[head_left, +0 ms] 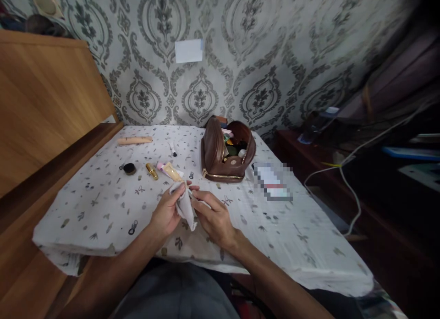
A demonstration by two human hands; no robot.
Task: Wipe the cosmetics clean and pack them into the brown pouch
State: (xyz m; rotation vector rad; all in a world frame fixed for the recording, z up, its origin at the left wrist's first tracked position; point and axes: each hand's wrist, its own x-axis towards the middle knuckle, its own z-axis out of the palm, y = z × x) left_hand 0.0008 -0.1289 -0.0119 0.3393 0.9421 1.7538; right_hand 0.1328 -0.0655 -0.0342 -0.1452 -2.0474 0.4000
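Close to the table's front edge, my left hand (167, 212) is closed around a white cloth (186, 210), its thumb pressed on top. My right hand (216, 218) meets it from the other side, fingers bent and pinching at the cloth. Whether a small item sits inside the cloth is hidden by my fingers. Just beyond my hands lies a cream-and-purple squeeze tube (172, 171). Left of it are a gold lipstick-like tube (151, 171) and a round black jar (129, 168). A brown cosmetic bag (223, 165) stands unzipped behind my right hand, with several small items inside.
A white patterned cloth (113, 218) covers the table. Farther back lie a peach-coloured long item (134, 140) and a small white-and-black item (173, 149). A blurred-out flat object (273, 181) lies right of the bag. A wooden panel (44, 94) borders the left; white cables (357, 204) hang at right.
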